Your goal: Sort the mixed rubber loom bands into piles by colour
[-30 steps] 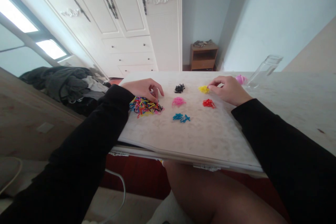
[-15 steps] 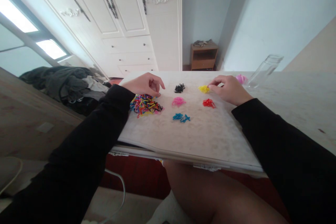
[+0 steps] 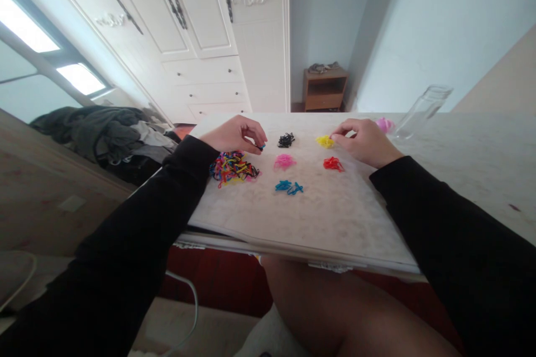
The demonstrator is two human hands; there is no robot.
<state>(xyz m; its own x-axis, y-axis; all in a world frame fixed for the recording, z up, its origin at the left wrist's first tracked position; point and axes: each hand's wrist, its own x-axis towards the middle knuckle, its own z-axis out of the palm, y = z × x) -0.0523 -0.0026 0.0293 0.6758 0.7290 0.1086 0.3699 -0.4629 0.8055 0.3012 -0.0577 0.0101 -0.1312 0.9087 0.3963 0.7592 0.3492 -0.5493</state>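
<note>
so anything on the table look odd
The blue elastic bands lie as two loose clumps, whereas the pink pile is one; also, a small dark mark shows on the tabletop at far right.

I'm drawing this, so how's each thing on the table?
Multicoloured thin-band heap: jumbled
Black band pile: gathered
Pink band pile: gathered
Yellow band pile: gathered
Red band pile: gathered
Blue band pile: in two clumps
Clear bottle: upright, apparently uncapped
Pink rounded object: partly hidden

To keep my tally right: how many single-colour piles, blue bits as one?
5: black pile at the back; yellow pile right of it, by the right hand; pink pile in front of black; red pile in front of yellow; blue pile nearest the viewer.
</note>
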